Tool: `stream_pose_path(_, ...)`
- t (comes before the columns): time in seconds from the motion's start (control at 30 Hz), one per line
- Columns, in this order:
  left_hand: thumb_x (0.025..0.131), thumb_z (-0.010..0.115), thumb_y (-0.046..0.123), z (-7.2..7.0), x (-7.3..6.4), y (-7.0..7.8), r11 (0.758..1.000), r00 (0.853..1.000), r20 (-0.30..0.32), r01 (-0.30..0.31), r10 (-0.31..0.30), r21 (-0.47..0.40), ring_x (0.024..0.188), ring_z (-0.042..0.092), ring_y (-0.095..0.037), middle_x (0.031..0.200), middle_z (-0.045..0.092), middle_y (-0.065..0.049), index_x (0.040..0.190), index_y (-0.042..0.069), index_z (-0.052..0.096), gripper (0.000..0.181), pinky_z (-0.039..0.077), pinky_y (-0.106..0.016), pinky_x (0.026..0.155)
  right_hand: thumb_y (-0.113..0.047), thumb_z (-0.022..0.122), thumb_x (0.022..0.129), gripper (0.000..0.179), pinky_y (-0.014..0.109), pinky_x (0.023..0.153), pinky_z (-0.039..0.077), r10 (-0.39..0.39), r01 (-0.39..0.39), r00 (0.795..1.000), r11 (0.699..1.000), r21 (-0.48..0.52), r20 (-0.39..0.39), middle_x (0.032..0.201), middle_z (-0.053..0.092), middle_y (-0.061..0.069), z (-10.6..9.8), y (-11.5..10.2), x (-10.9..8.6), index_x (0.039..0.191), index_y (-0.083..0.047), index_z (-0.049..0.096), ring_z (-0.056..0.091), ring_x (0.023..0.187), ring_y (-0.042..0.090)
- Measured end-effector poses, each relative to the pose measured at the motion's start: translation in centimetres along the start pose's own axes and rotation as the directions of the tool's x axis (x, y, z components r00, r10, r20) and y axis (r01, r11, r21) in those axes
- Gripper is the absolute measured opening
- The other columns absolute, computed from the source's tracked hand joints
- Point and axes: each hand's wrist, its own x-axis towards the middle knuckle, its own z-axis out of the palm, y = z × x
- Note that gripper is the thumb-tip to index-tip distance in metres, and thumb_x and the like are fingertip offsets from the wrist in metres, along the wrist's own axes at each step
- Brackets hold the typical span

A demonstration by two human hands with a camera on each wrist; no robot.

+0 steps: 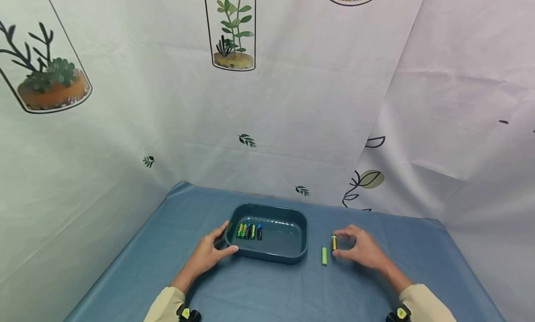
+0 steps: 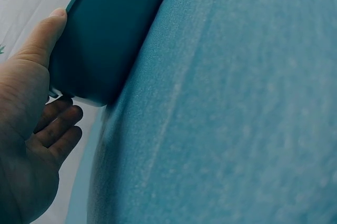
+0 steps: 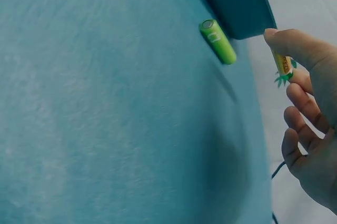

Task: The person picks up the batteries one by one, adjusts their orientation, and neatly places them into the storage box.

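Observation:
My left hand [image 1: 208,250] grips the left end of a dark teal dish [image 1: 271,253], thumb at the near corner of the rim and fingers along the left side. Inside the dish, toward its left end, several batteries [image 1: 252,232] lie in a row, some green and yellow, some dark. To the right of the dish my right hand [image 1: 362,248] pinches a yellow and dark battery [image 1: 334,242] end to end between thumb and forefinger, above the cloth. Just left of it, a plain light-green battery [image 3: 219,43] lies on the cloth.
A blue cloth [image 1: 267,289] covers the table. White curtains [image 1: 292,118] printed with plants hang behind it and along both sides. Both wrists wear black straps, the right one [image 1: 399,312] near the table's front.

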Motion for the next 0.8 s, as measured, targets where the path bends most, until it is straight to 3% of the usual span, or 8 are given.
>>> stream_pose_path(0.27, 0.087, 0.084, 0.037, 0.1, 0.0, 0.0, 1.000, 1.000, 0.002, 0.012, -0.012, -0.009, 0.136, 0.050, -0.045, 0.159, 0.041, -0.020, 0.159, 0.013, 0.039, 0.088, 0.049, -0.057, 0.102, -0.036, 0.090, 0.079, 0.054, 0.036, 0.070, 0.050, 0.000, 0.000, 0.999, 1.000, 0.010, -0.034, 0.110, 0.067, 0.008, -1.1, -1.8, 0.8, 0.122, -0.010, 0.074, 0.062, 0.097, 0.026)
stream_pose_path(0.43, 0.086, 0.084, 0.039, 0.1, 0.0, 0.0, 1.000, 1.000, -0.006, 0.001, -0.001, -0.009, 0.136, 0.050, -0.044, 0.159, 0.041, -0.020, 0.159, 0.012, 0.039, 0.089, 0.049, -0.057, 0.103, -0.040, 0.089, 0.079, 0.052, 0.035, 0.068, 0.049, -0.022, 0.023, 0.999, 1.000, 0.006, -0.041, 0.109, 0.066, 0.008, -1.6, -3.0, 1.5, 0.122, -0.013, 0.074, 0.063, 0.097, 0.031)
stream_pose_path(0.63, 0.086, 0.083, 0.040, 0.1, 0.0, 0.0, 1.000, 1.000, -0.003, 0.007, -0.007, -0.008, 0.136, 0.051, -0.043, 0.159, 0.041, -0.020, 0.159, 0.013, 0.039, 0.090, 0.049, -0.056, 0.103, -0.044, 0.088, 0.079, 0.055, 0.036, 0.070, 0.049, -0.036, 0.036, 0.999, 0.999, -0.010, -0.022, 0.111, 0.066, 0.005, -2.0, -4.1, 2.8, 0.123, -0.015, 0.074, 0.063, 0.098, 0.028)
stream_pose_path(0.8, 0.086, 0.083, 0.040, 0.1, 0.0, -0.1, 1.000, 1.000, -0.002, -0.008, 0.008, -0.006, 0.136, 0.050, -0.044, 0.159, 0.040, -0.022, 0.159, 0.012, 0.038, 0.090, 0.048, -0.058, 0.103, -0.045, 0.088, 0.079, 0.054, 0.036, 0.071, 0.050, -0.019, 0.019, 1.000, 0.999, 0.048, 0.011, 0.114, 0.067, 0.004, -2.1, -5.1, 4.0, 0.124, -0.018, 0.074, 0.062, 0.101, 0.028)
